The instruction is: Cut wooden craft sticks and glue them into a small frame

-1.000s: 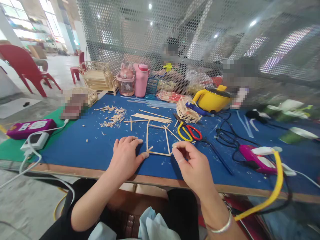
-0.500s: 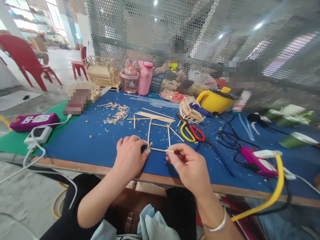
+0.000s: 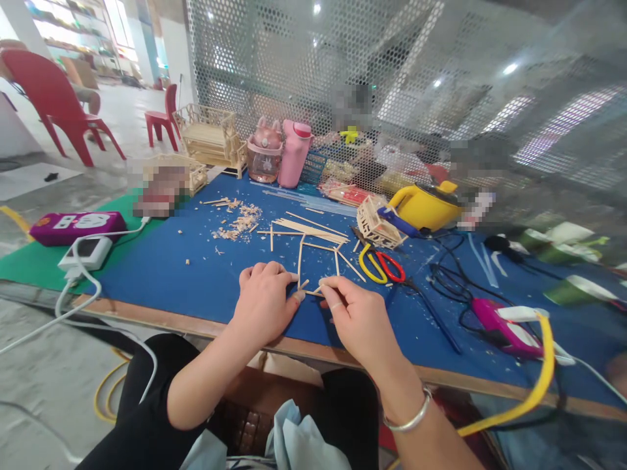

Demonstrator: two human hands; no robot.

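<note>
A four-sided frame of thin wooden sticks [image 3: 300, 258] lies flat on the blue mat, near the table's front edge. My left hand [image 3: 267, 303] rests at its near left corner, thumb and forefinger closing on the sticks there; a short stick end pokes up beside the thumb. Pinched between the thumb and forefinger of my right hand [image 3: 355, 313] is a short wooden stick [image 3: 317, 290], held over the frame's near side. My right fingers cover the near right corner. Behind the frame lies a bundle of loose sticks [image 3: 308, 228].
Right of the frame lie scissors [image 3: 375, 266] with yellow and red handles. A small stick-built crate [image 3: 377, 225], a yellow pot [image 3: 425, 207] and a purple power strip [image 3: 504, 326] with cables stand beyond. Wood scraps [image 3: 240, 220] litter the left. Pink bottles [image 3: 294, 153] stand behind.
My right hand has moved left from the frame's near right corner along its near side, still pinching. My left hand stays at the near left corner. The whole view has shifted slightly.
</note>
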